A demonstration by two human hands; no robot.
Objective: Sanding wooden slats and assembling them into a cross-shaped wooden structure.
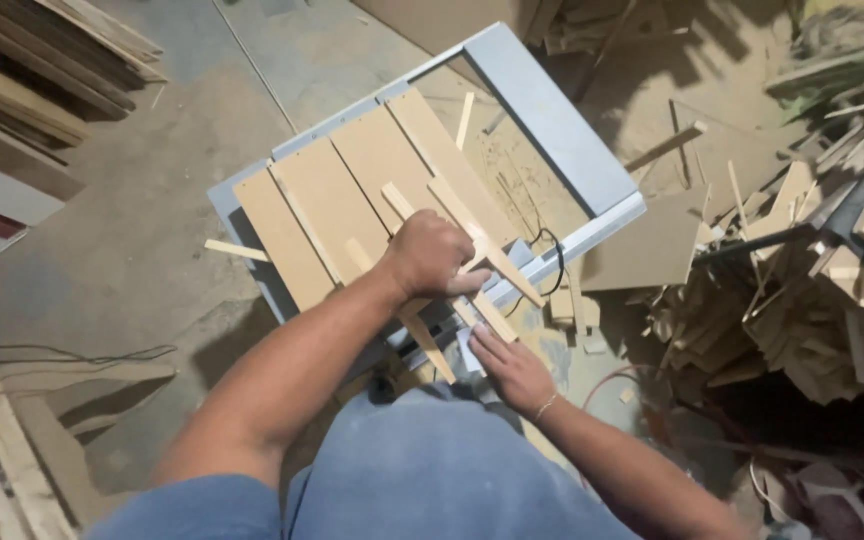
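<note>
while the left hand (pixel 430 255) closed over a bundle of thin wood strips (pixel 472 285) at the near edge of the grey table (pixel 562 130), the right hand (pixel 508 368) lay open and flat beneath, fingers touching the lower ends of the strips. the strips sat crossed and fanned, some jutting past the table's edge toward the person's lap, just beside a row of flat brown boards (pixel 352 190) laid side by side on the tabletop. they looked light, stiff and brittle, likely to snap or splinter if bent, and loose enough to slide apart; a grip round the middle of the bundle seemed the safest hold. the left forearm reached forward and across the body, wrist bent down, knuckles up. the right arm came in low from the right, palm down. a scrap pile (pixel 802 290) of offcuts lay on the floor well to the right.
</note>
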